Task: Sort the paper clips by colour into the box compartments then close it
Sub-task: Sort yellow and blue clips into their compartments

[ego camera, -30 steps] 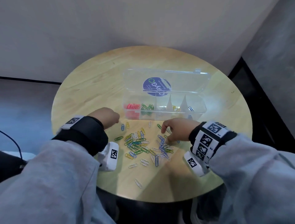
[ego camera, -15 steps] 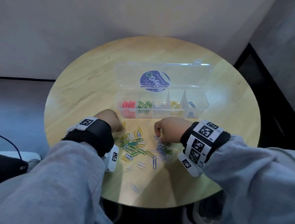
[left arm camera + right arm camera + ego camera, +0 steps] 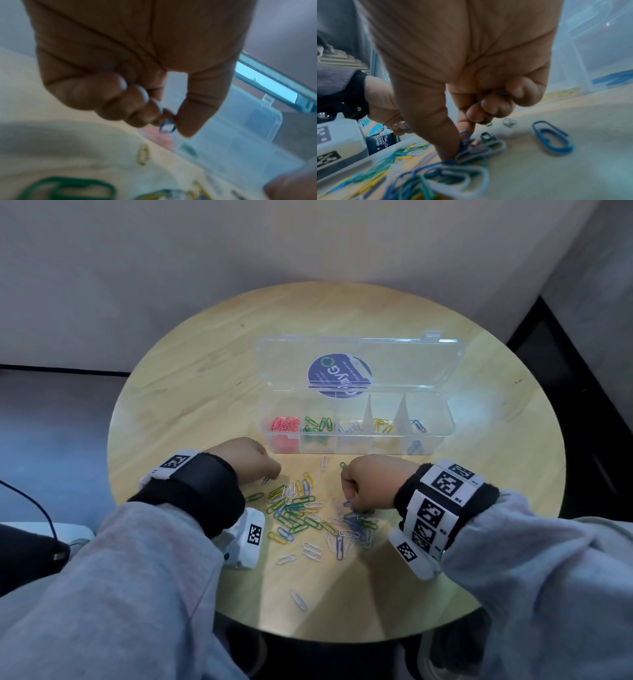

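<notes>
left hand [image 3: 245,458]: I see fingers pinched on a blue paper clip [image 3: 167,125], frame centre-left | right hand [image 3: 371,481]: thumb and forefinger clamped on blue clip [image 3: 464,136] in the loose pile [image 3: 308,515], more blue tucked under curled fingers | box [image 3: 356,419]: lid open, above the pile on bench [image 3: 191,392], part-sorted.

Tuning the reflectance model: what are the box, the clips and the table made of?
Box: clear glossy plastic; the contents show through its walls.
Clips: probably wire with a coloured coating, uniform and smooth.
Table: light wood or wood-look laminate; grain visible, soft sheen.
</notes>
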